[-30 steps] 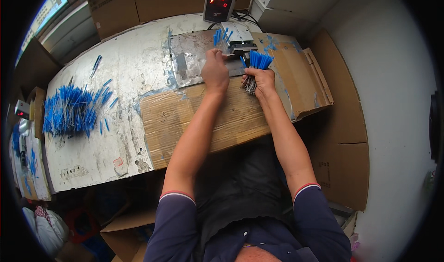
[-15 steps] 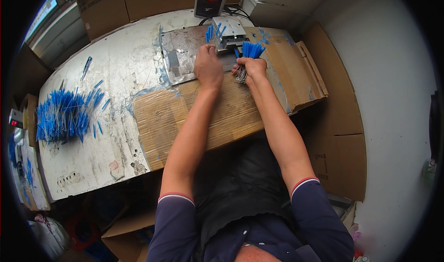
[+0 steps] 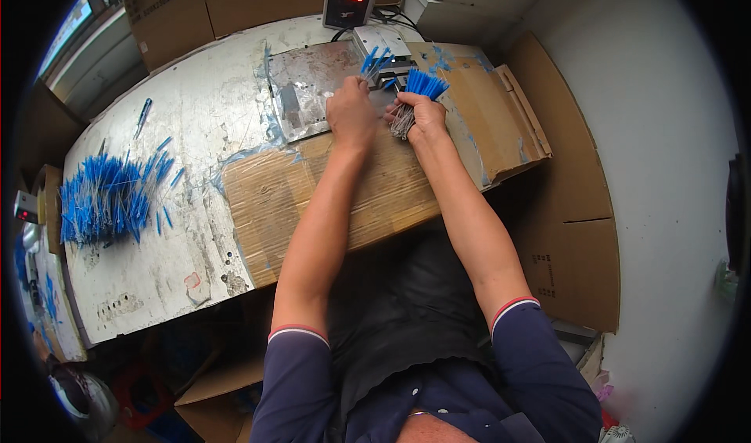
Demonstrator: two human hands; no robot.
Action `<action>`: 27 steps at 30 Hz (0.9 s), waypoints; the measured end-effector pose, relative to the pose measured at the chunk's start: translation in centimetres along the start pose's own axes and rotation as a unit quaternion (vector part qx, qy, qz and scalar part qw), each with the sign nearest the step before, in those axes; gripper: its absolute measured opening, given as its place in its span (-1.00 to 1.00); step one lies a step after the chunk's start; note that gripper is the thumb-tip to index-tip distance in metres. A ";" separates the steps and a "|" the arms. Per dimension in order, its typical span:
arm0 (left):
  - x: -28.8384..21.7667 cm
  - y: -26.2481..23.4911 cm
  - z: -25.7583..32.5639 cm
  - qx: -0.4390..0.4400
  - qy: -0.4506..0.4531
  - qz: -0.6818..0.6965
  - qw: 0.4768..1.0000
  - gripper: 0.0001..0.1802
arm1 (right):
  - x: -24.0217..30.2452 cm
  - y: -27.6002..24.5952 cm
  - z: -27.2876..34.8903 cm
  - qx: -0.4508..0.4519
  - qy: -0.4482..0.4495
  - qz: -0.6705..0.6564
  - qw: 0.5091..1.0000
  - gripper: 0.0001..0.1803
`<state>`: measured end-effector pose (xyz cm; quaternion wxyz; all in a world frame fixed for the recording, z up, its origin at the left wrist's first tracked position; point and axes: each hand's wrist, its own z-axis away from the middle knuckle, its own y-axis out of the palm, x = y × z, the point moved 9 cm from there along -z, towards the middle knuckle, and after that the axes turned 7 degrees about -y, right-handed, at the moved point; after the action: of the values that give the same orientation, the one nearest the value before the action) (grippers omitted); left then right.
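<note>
My left hand (image 3: 350, 110) is closed, slightly smeared by motion, at the front of a small silver bench machine (image 3: 381, 42). A few thin blue-ended wires (image 3: 377, 59) stick up from its fingers, fanned toward the machine. To its right, my right hand (image 3: 424, 115) wraps round a thick bundle of blue-ended wires (image 3: 426, 84). The bundle's blue ends spread upward and away from me, while its pale ends (image 3: 403, 122) hang below the fingers. One blue piece tilts between the two hands, close to the machine. My fingertips are partly hidden.
A counter box with red digits (image 3: 350, 1) stands behind the machine. At left on the worn white table (image 3: 211, 122) lies a big pile of blue-ended wires (image 3: 109, 196), with a pen-like tool (image 3: 143, 118) beyond. Taped cardboard (image 3: 266, 200) covers the near edge; a cardboard box (image 3: 516, 122) stands right.
The wires in my left hand now lean further right, toward the machine. My right hand has shifted slightly left with its bundle. The red digits on the counter display differ.
</note>
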<state>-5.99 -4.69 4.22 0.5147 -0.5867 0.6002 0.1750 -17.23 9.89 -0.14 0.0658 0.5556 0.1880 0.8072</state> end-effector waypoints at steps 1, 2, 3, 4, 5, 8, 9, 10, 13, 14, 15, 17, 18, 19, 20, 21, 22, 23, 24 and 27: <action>-0.8 0.1 0.2 0.000 0.038 -0.027 0.999 -0.89 | 0.1 0.0 -0.1 0.020 -0.008 -0.006 1.000 -0.91; -1.6 0.3 0.4 0.000 0.076 -0.054 0.996 -0.90 | 0.2 -0.1 -0.2 0.040 -0.015 -0.012 0.999 -0.91; -1.6 0.3 0.4 0.000 0.075 -0.054 0.996 -0.90 | 0.2 -0.2 0.0 0.039 -0.014 -0.012 0.999 -0.91; -1.7 0.2 0.5 -0.004 0.085 -0.062 0.994 -0.90 | 0.4 -0.3 0.1 0.041 -0.026 -0.014 0.999 -0.90; -1.9 0.1 0.5 -0.007 0.096 -0.070 0.993 -0.90 | 0.6 -0.4 0.2 0.043 -0.037 -0.016 0.998 -0.90; -2.0 0.2 0.6 0.003 0.098 -0.083 0.992 -0.90 | 0.7 -0.6 0.7 0.041 -0.031 0.000 0.999 -0.90; -2.0 0.3 0.5 0.003 0.100 -0.083 0.992 -0.90 | 0.8 -0.7 0.7 0.041 -0.032 -0.001 0.999 -0.90; -1.8 0.3 0.4 -0.003 0.088 -0.077 0.993 -0.91 | 1.0 -0.8 0.7 0.045 -0.037 0.004 0.998 -0.90; -0.9 -0.5 0.0 -0.012 0.050 -0.039 0.998 -0.91 | 1.0 -0.9 1.1 0.062 -0.043 0.000 0.997 -0.91; -0.2 -1.1 -0.2 -0.015 0.023 -0.003 1.000 -0.90 | 1.0 -0.8 1.4 0.075 -0.045 -0.008 0.996 -0.91; -0.4 -1.3 -0.3 -0.013 0.026 -0.003 1.000 -0.90 | 1.1 -1.5 1.2 0.073 -0.046 -0.010 0.996 -0.91; -0.6 -2.4 -0.5 -0.030 0.026 0.062 0.997 -0.86 | 1.8 -1.7 1.1 0.125 -0.081 -0.059 0.987 -0.90; -0.7 -2.8 -0.8 -0.027 0.019 0.088 0.996 -0.80 | 1.7 -1.8 1.3 0.126 -0.081 -0.063 0.987 -0.90; -1.0 -3.2 -0.8 -0.026 0.023 0.085 0.996 -0.80 | 2.1 -1.8 1.7 0.133 -0.117 -0.068 0.982 -0.91; -0.3 -3.1 -0.8 0.003 -0.027 0.077 0.997 -0.78 | 2.6 -1.8 2.1 0.140 -0.154 -0.073 0.975 -0.91; 0.2 -3.0 -0.7 0.033 -0.077 0.068 0.994 -0.76 | 2.4 -1.7 2.4 0.138 -0.154 -0.079 0.975 -0.91; 0.4 -3.4 -0.7 0.024 -0.085 0.055 0.995 -0.73 | 2.7 -1.5 2.8 0.145 -0.183 -0.063 0.970 -0.90; 0.0 -3.7 -0.5 0.027 -0.079 0.051 0.995 -0.73 | 3.0 -1.3 3.1 0.150 -0.213 -0.046 0.964 -0.88; -0.4 -4.0 -0.2 0.050 -0.091 0.025 0.994 -0.73 | 3.0 -1.3 3.3 0.140 -0.214 -0.036 0.966 -0.88; 0.0 -3.7 1.0 0.075 -0.091 -0.026 0.993 -0.69 | 3.0 -1.1 3.2 0.128 -0.219 -0.043 0.966 -0.92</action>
<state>-2.27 -4.83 5.27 0.6145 -0.5431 0.5467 0.1688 -15.50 12.59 3.07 0.0686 0.7142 0.2947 0.6312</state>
